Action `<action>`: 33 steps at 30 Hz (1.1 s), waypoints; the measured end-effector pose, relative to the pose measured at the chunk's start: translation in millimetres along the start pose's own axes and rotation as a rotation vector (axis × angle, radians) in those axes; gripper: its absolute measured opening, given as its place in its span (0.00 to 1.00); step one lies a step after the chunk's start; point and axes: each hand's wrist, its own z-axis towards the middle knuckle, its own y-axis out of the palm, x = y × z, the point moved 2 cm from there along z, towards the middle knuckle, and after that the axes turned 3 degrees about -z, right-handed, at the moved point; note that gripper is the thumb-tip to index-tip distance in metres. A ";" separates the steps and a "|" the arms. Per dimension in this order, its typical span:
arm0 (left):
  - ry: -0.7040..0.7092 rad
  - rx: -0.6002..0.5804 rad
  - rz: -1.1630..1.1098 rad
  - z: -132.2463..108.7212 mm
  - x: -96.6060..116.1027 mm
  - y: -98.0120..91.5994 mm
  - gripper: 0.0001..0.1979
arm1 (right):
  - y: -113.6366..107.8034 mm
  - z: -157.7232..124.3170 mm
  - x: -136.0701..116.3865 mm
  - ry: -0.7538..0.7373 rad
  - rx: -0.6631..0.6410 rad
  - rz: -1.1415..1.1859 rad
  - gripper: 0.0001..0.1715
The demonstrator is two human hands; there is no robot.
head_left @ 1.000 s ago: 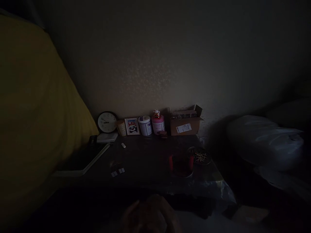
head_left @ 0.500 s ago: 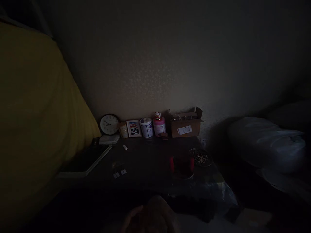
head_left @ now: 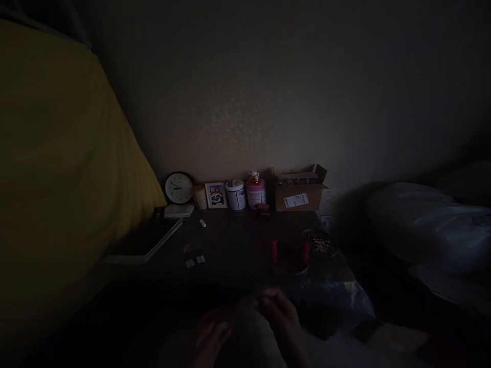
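Pale, soft-looking cloth [head_left: 249,332] sits at six o'clock below the bench [head_left: 238,245], both hands' fingers on it, left hand [head_left: 209,340], right hand [head_left: 282,319], grip too dark to tell; probably light and limp, best pinched at an edge.

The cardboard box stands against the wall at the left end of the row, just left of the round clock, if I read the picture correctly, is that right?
Not quite. The head view shows the cardboard box against the wall at the right end of the row, right of the pink jar. The round clock is at the left end.
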 end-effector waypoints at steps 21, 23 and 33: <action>-0.088 -0.018 0.015 -14.9 35.0 57.0 0.10 | 12.2 3.0 -9.6 0.140 -0.032 0.265 0.17; -0.076 -0.047 -0.026 -15.2 31.5 51.6 0.12 | 13.4 0.1 -12.4 0.104 -0.045 0.184 0.17; -0.053 0.092 0.190 -20.6 30.6 33.9 0.13 | 6.5 -5.6 -17.9 -0.112 -0.086 -0.375 0.15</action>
